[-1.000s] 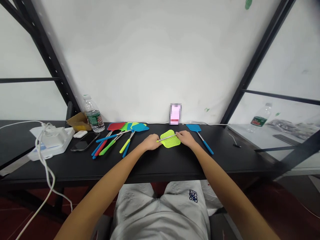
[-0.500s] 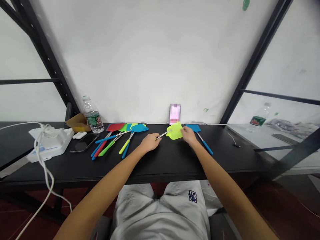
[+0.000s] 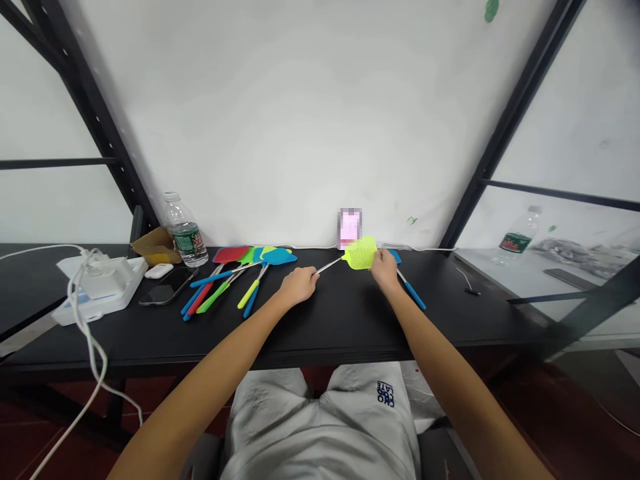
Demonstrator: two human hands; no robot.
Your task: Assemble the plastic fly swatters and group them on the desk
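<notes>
A yellow-green fly swatter (image 3: 360, 253) is held between both hands above the black desk (image 3: 320, 320). My right hand (image 3: 384, 268) grips its mesh head near the back wall. My left hand (image 3: 299, 285) is closed round the handle end, and the thin metal rod (image 3: 329, 266) stretches between the two hands. A blue swatter (image 3: 411, 290) lies on the desk just right of my right hand, its head partly hidden behind it.
Several red, green, blue and yellow swatters (image 3: 240, 277) lie in a pile to the left. A water bottle (image 3: 183, 231), a phone (image 3: 164, 291), an earbud case (image 3: 159, 270), a white box with cables (image 3: 97, 287) and a small pink card (image 3: 349, 227) stand nearby. Black shelf struts frame both sides.
The swatter head lay flat on the desk between my hands. My right hand has pulled it up and to the right, drawing the rod out longer while my left hand stayed put.
</notes>
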